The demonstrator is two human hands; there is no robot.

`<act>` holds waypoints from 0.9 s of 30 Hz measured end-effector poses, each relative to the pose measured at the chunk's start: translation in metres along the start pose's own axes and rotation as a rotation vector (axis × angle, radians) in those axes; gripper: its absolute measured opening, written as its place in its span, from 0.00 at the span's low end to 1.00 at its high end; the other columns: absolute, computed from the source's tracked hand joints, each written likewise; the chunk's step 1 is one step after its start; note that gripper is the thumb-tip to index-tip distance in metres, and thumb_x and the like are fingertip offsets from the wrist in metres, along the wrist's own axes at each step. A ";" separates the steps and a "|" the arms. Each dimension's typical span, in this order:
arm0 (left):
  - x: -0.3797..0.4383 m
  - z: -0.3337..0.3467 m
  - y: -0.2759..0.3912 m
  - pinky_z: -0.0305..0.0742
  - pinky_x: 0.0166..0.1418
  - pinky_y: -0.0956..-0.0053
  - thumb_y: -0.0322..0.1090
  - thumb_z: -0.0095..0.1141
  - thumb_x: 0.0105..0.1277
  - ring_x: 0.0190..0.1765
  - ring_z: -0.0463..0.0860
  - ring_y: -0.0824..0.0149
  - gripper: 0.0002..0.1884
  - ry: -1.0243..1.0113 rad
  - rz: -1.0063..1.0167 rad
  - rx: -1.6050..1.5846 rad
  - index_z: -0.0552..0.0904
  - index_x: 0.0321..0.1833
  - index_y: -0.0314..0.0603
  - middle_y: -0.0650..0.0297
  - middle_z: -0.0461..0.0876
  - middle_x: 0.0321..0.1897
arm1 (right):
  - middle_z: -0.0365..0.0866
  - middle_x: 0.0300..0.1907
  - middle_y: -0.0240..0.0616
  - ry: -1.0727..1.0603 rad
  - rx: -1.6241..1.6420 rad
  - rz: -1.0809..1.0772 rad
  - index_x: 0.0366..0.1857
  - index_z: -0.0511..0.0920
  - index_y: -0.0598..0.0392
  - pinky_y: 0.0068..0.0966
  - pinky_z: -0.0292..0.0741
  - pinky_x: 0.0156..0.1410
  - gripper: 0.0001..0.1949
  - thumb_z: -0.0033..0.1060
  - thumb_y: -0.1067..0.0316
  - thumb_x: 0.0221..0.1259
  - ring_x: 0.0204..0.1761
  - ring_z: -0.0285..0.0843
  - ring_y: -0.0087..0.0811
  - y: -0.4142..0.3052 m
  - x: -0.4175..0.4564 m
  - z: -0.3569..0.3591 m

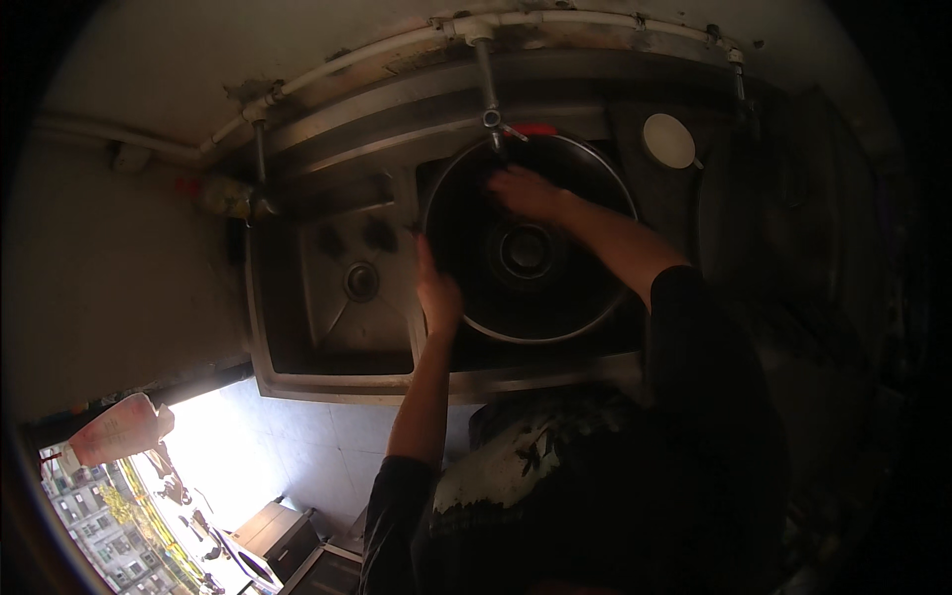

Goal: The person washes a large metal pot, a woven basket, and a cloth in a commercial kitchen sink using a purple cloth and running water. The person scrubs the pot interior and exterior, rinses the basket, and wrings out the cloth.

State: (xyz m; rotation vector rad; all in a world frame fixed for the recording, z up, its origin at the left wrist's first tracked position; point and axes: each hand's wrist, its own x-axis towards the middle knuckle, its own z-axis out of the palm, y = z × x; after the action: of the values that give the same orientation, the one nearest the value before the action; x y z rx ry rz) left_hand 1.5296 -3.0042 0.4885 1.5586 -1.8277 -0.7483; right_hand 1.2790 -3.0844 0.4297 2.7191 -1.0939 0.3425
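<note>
In the right basin of a stainless steel sink (513,385) sits a large, dark, round pan (535,305) with a bright metal rim and a ringed circle at its middle. My left hand (439,297) holds its left rim, thumb side up along the edge. My right hand (528,195) is inside the rim, on the upper part of the dark surface, slightly blurred. Whether something is under its fingers is too dark to tell. A metal tap (492,123) reaches over the pan's far edge, beside a red item (532,129).
The left basin (364,327) has a round drain (361,281). Another tap (260,160) stands at the left, near a yellowish bottle-like item (225,195). A pale round bowl or lid (669,141) lies at the right. Pipes (372,50) run along the wall. A bright doorway opens lower left.
</note>
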 end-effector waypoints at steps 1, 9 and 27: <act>-0.001 -0.002 0.005 0.74 0.57 0.64 0.12 0.38 0.51 0.56 0.77 0.52 0.41 0.012 0.003 -0.002 0.54 0.72 0.43 0.46 0.69 0.62 | 0.73 0.50 0.37 -0.066 0.009 0.061 0.32 0.81 0.52 0.32 0.64 0.59 0.09 0.53 0.68 0.48 0.54 0.67 0.35 0.013 -0.004 0.013; -0.002 0.016 -0.008 0.72 0.60 0.64 0.16 0.44 0.55 0.59 0.75 0.52 0.31 0.272 -0.081 -0.207 0.65 0.67 0.37 0.47 0.73 0.59 | 0.79 0.45 0.46 -0.666 0.229 0.703 0.45 0.80 0.49 0.39 0.70 0.58 0.14 0.49 0.65 0.57 0.50 0.76 0.40 -0.024 -0.079 0.086; -0.011 0.013 -0.022 0.72 0.59 0.61 0.25 0.46 0.64 0.58 0.74 0.46 0.25 0.152 -0.233 -0.011 0.63 0.65 0.33 0.42 0.71 0.58 | 0.79 0.48 0.44 -0.164 -0.010 0.477 0.43 0.82 0.50 0.49 0.65 0.62 0.13 0.50 0.64 0.57 0.54 0.71 0.50 -0.086 -0.001 0.117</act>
State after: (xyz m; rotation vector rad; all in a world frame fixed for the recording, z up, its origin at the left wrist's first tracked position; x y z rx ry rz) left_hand 1.5351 -2.9966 0.4630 1.7909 -1.5478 -0.7204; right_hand 1.3552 -3.0527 0.3102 2.4831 -1.7845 0.1782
